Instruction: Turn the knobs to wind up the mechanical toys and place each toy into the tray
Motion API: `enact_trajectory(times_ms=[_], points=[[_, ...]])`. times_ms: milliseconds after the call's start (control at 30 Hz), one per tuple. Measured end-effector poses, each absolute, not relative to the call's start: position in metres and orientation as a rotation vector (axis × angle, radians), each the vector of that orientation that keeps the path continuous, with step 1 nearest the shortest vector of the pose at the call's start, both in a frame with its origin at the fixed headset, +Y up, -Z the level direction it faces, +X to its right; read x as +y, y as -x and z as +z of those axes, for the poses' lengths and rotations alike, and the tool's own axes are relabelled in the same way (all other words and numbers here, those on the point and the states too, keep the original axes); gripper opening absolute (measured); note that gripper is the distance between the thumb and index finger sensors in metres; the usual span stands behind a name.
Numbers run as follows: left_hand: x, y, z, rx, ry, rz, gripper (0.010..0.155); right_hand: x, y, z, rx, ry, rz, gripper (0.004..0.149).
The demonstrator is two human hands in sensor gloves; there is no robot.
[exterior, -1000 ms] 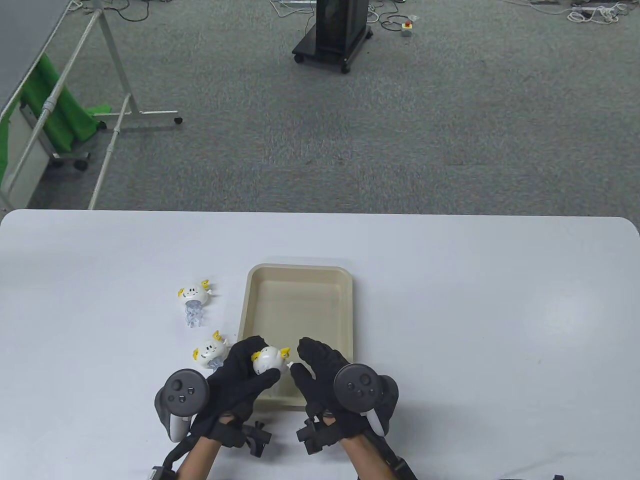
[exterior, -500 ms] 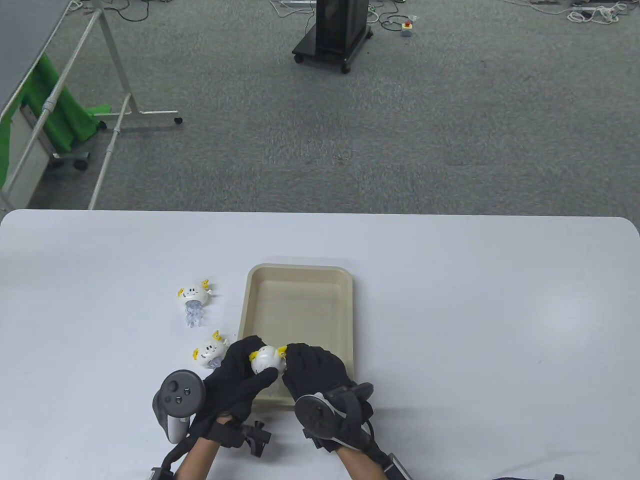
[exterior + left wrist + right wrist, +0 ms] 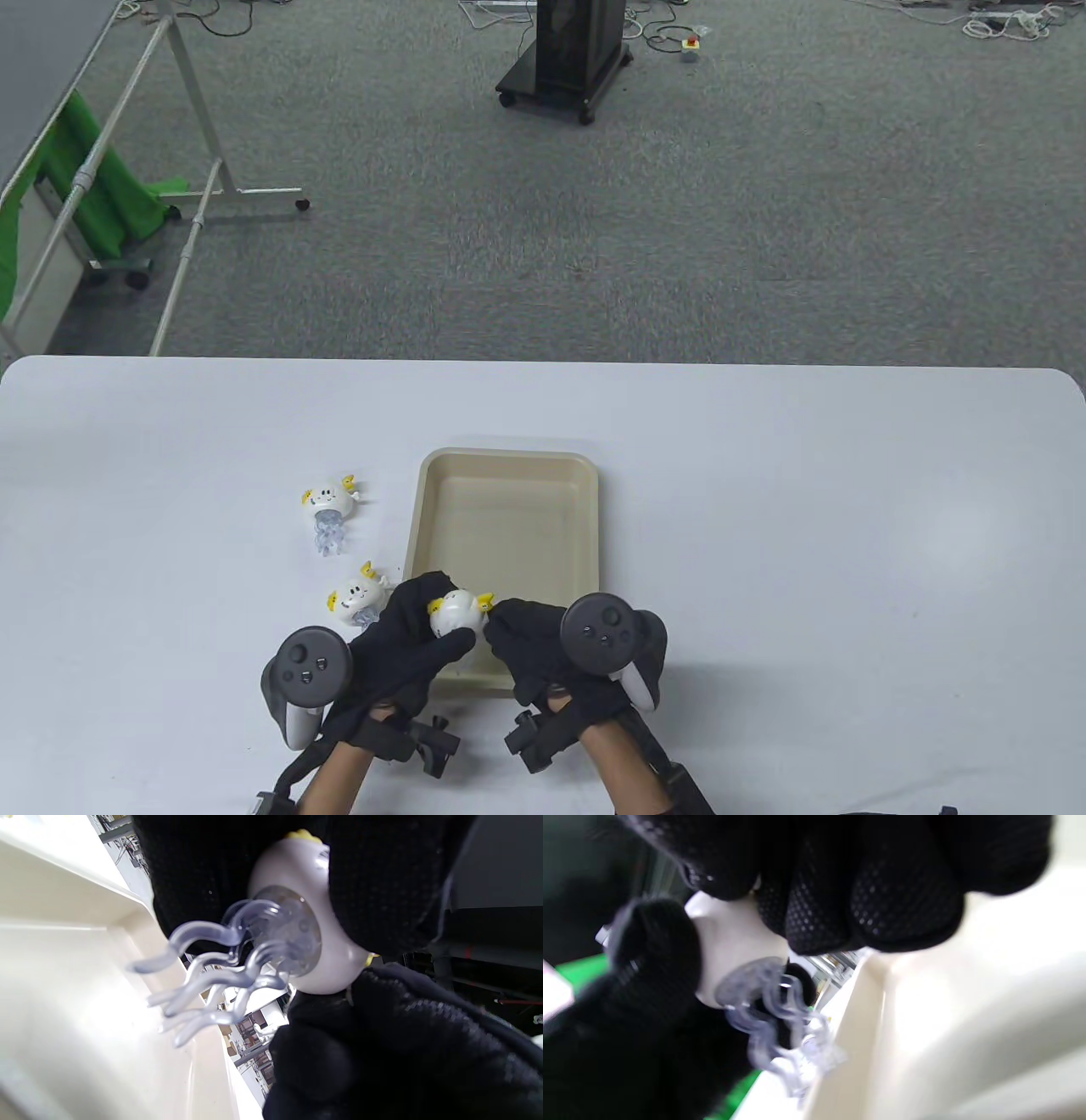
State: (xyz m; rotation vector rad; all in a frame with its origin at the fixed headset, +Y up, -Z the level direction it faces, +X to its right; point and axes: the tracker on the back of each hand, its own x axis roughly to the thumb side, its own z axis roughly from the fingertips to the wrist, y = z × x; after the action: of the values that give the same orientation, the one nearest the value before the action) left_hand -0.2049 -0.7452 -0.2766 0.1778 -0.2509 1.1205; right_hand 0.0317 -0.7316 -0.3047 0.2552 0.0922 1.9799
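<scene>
A white jellyfish toy (image 3: pixel 454 613) with yellow fins is held above the near left corner of the beige tray (image 3: pixel 509 457). My left hand (image 3: pixel 424 624) grips its round body (image 3: pixel 305 921), and the clear tentacles (image 3: pixel 212 976) hang over the tray wall (image 3: pixel 63 1005). My right hand (image 3: pixel 506 624) has its fingers curled against the toy's right side, where the knob sits hidden under them. In the right wrist view the white body (image 3: pixel 729 938) shows between black gloved fingers (image 3: pixel 903 899), beside the tray (image 3: pixel 967 1005).
Two more jellyfish toys lie on the white table left of the tray, one (image 3: pixel 327 501) farther back and one (image 3: pixel 355 596) close to my left hand. Inside, the tray shows only bare floor. The table's near edge is just behind my wrists.
My right hand closed on the toy's right side, rolled its wrist over to the left, then rolled back level. The left hand kept the toy nearly still.
</scene>
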Motion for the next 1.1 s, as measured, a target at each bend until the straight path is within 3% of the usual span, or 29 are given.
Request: enact_trajectory(times_ms=[133,233,433,500,633,767,933,1100], points=[[-0.745,0.202,-0.277,-0.259,-0.181,1.072,0.075,-0.754,-0.036,-0.309,0.322,-0.032,1.717,0.043],[-0.744,0.202,-0.277,-0.259,-0.181,1.070,0.075,-0.762,-0.034,-0.307,0.387,0.068,1.625,0.044],[-0.747,0.207,-0.277,-0.241,-0.195,1.088,0.075,-0.760,-0.032,-0.303,0.388,-0.002,1.651,0.046],[-0.747,0.208,-0.277,-0.230,-0.197,1.097,0.075,-0.753,-0.034,-0.301,0.303,-0.043,1.757,0.047],[-0.748,0.210,-0.278,-0.218,-0.197,1.122,0.075,-0.728,-0.037,-0.289,-0.112,-0.171,2.020,0.055],[-0.748,0.210,-0.277,-0.216,-0.194,1.133,0.075,-0.711,-0.028,-0.275,-0.328,-0.327,2.319,0.061],[-0.748,0.210,-0.277,-0.215,-0.196,1.138,0.075,-0.707,-0.009,-0.262,-0.540,-0.540,2.553,0.065],[-0.749,0.211,-0.277,-0.210,-0.202,1.145,0.075,-0.709,0.004,-0.256,-0.687,-0.583,2.659,0.060]])
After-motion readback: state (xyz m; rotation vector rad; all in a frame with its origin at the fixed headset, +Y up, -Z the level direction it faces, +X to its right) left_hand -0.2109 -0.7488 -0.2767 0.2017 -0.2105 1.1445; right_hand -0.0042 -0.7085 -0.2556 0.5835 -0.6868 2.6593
